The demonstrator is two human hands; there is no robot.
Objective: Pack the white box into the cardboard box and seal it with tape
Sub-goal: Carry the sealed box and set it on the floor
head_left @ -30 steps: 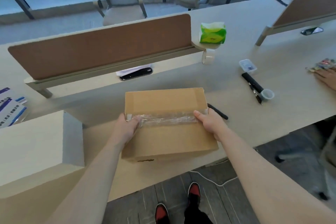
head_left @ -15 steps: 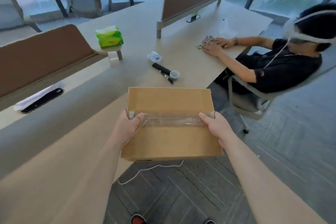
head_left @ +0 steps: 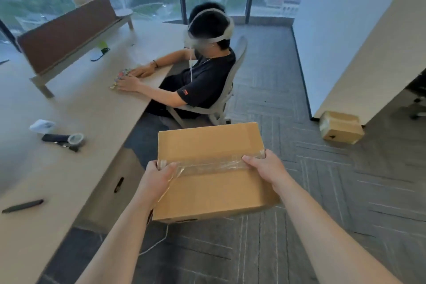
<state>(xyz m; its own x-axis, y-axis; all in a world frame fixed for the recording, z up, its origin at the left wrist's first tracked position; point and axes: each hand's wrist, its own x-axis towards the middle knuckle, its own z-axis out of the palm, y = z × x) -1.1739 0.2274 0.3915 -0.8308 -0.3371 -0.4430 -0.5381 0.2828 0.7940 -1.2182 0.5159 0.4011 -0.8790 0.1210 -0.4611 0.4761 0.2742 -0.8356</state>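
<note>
The closed cardboard box (head_left: 212, 145) hangs in the air over the carpet, to the right of the table. A strip of clear tape (head_left: 207, 166) runs across its top seam. My left hand (head_left: 156, 175) grips the box's left side, thumb on the tape's end. My right hand (head_left: 265, 166) grips the right side, thumb on top near the tape's other end. The white box is not visible. A roll of tape (head_left: 76, 139) lies on the table (head_left: 96, 108) at the left, beside a dark tool (head_left: 55, 138).
A person (head_left: 202, 76) sits in a chair at the table just beyond the box. A second taped cardboard box (head_left: 341, 130) stands on the floor at the right by a white wall. A dark pen (head_left: 23, 205) lies on the table's near left. A cable trails on the carpet.
Both hands have lifted the taped box off the table and carried it right, out over the floor. My view has swung right, from the desk divider toward the seated person.
</note>
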